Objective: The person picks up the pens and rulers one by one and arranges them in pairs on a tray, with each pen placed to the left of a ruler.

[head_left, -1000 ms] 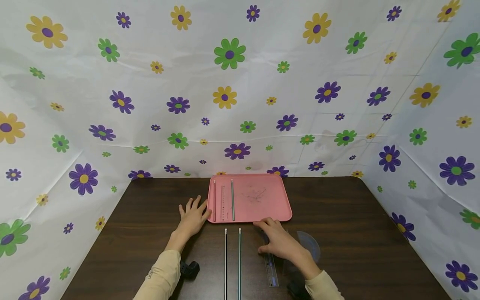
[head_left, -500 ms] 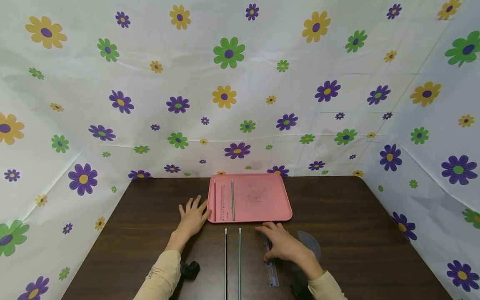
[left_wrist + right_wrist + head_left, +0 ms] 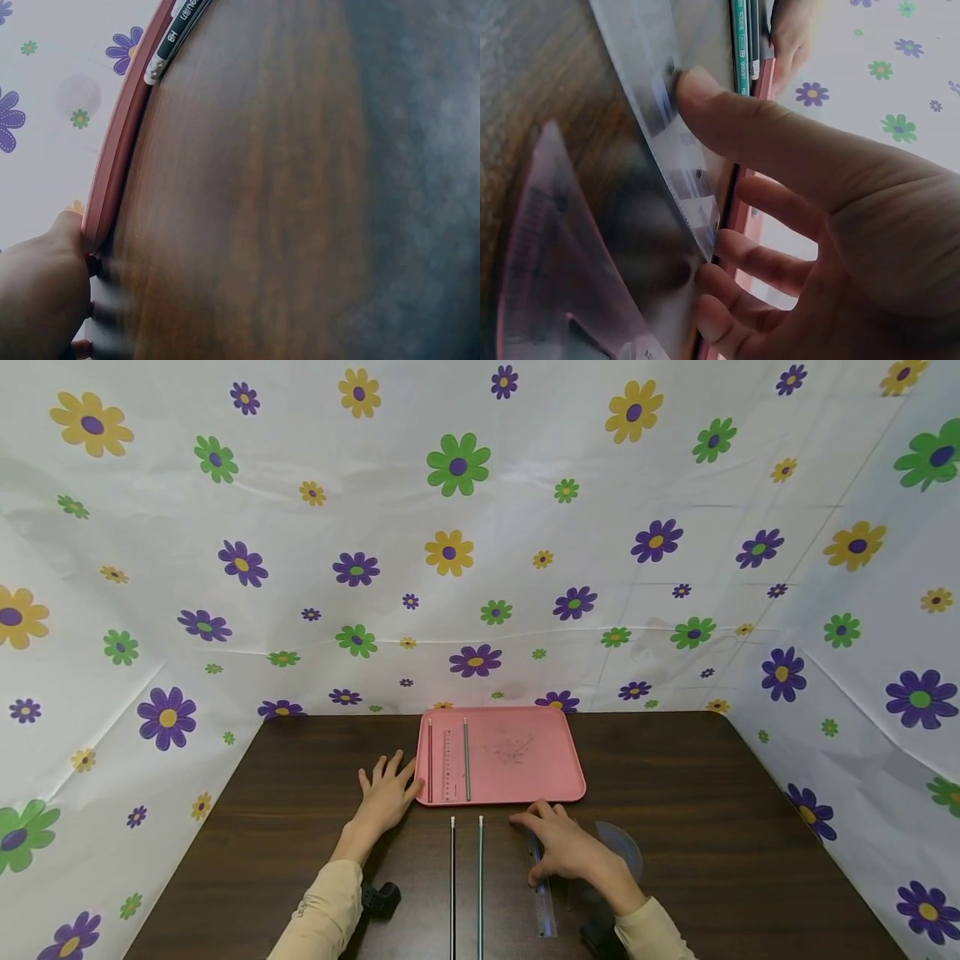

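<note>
My left hand (image 3: 385, 797) rests with spread fingers at the left rim of a pink tray (image 3: 540, 777); its thumb touches the tray's near corner in the left wrist view. My right hand (image 3: 567, 846) grips a clear plastic ruler (image 3: 545, 910) in front of the tray. In the right wrist view, the thumb lies on the ruler's face and the curled fingertips are right at its far end. Between the hands lie a black pencil (image 3: 452, 885) and a green pencil (image 3: 481, 885), both with white ends, side by side.
Inside the tray are a red pencil (image 3: 430, 760), a clear ruler (image 3: 447, 765) and a green pencil (image 3: 467, 760). A clear protractor (image 3: 619, 847) lies right of my right hand, and a clear triangular set square (image 3: 551, 247) is beside the gripped ruler. Flowered sheeting (image 3: 457, 585) encloses the dark table (image 3: 675, 793).
My right hand has drawn back a little from the tray's near rim, and its thumb has come onto the ruler. The ruler's near end has shifted slightly toward me. My left hand stays put.
</note>
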The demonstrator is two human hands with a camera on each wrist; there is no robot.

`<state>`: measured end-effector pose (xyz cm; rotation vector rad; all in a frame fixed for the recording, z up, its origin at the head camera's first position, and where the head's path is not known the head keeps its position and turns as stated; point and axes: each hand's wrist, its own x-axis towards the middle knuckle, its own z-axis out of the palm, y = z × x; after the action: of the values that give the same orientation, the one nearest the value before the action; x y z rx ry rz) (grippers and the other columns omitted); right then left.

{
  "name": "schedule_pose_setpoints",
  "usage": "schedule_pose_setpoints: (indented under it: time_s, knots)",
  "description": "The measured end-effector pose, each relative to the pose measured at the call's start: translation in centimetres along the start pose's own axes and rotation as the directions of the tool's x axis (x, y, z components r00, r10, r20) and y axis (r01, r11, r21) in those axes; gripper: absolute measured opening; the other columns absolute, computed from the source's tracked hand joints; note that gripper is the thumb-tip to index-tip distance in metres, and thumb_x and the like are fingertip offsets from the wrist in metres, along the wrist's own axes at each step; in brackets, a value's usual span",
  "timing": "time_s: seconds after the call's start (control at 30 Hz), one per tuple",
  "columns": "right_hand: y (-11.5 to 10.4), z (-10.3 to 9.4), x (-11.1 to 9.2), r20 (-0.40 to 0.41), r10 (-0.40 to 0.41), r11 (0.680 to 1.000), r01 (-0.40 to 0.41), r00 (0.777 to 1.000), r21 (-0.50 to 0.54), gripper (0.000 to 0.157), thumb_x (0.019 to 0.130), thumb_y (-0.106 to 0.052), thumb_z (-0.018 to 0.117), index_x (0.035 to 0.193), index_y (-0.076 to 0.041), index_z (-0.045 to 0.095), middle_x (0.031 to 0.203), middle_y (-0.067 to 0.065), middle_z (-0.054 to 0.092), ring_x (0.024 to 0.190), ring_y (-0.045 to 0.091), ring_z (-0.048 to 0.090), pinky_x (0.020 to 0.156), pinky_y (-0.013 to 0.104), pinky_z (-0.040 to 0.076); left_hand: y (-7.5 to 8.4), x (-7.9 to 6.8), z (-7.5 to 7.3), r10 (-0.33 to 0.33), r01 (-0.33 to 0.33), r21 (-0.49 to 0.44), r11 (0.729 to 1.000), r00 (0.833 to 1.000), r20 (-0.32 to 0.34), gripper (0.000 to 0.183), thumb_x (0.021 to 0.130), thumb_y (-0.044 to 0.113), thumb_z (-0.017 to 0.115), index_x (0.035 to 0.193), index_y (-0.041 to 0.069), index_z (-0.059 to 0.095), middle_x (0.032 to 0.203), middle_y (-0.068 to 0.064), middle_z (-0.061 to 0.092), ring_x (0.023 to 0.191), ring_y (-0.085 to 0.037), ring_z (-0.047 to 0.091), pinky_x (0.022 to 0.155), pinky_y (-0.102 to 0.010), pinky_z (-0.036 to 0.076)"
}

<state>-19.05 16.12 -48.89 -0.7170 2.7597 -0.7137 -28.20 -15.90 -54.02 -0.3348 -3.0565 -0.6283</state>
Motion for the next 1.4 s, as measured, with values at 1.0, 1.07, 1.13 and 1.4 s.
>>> schedule_pose_setpoints:
  time_s: [1.0, 1.07, 1.13, 1.4]
  knots:
    - [0.18, -0.17, 0.85, -0.123, 0.04, 0.919, 0.011, 0.992, 0.393, 0.072, 0.078, 0.011, 0.075, 0.143, 0.004, 0.047, 0.126, 0.023, 0.056, 0.073, 0.007, 0.061, 0.06, 0.02, 0.049, 0.21, -0.15, -0.27, 0.004, -0.004, -0.008, 1.0, 1.0, -0.001, 0.057, 0.104, 0.043, 0.047, 0.152, 0.012, 0.042, 0.16, -0.023, 0.027, 0.147, -0.051, 0.017, 0.109, -0.079, 0.003]
    - [0.13, -0.17, 0.91, -0.126, 0.053, 0.914, 0.003, 0.991, 0.406, 0.072, 0.079, 0.01, 0.074, 0.145, 0.003, 0.045, 0.123, 0.022, 0.059, 0.073, 0.007, 0.062, 0.059, 0.02, 0.049, 0.17, -0.11, -0.29, 0.007, -0.007, -0.027, 1.0, 1.0, -0.004, 0.057, 0.104, 0.042, 0.047, 0.152, 0.011, 0.042, 0.16, -0.024, 0.027, 0.147, -0.052, 0.016, 0.109, -0.079, 0.002]
    - [0.1, -0.17, 0.96, -0.132, 0.059, 0.915, 0.0, 0.989, 0.404, 0.072, 0.079, 0.01, 0.074, 0.145, 0.002, 0.046, 0.116, 0.017, 0.062, 0.073, 0.007, 0.062, 0.06, 0.021, 0.049, 0.16, -0.11, -0.31, 0.008, -0.008, -0.035, 0.999, 1.0, -0.005, 0.057, 0.104, 0.041, 0.047, 0.152, 0.011, 0.042, 0.16, -0.025, 0.027, 0.147, -0.052, 0.016, 0.109, -0.079, 0.001]
    - [0.04, -0.22, 1.01, -0.145, 0.048, 0.919, 0.013, 0.988, 0.394, 0.069, 0.082, 0.007, 0.073, 0.145, -0.001, 0.047, 0.106, 0.01, 0.066, 0.074, 0.009, 0.065, 0.061, 0.022, 0.05, 0.2, -0.1, -0.41, -0.006, 0.006, -0.01, 1.0, 1.0, 0.011, 0.057, 0.104, 0.044, 0.045, 0.153, 0.014, 0.041, 0.161, -0.023, 0.026, 0.148, -0.051, 0.016, 0.109, -0.079, 0.002]
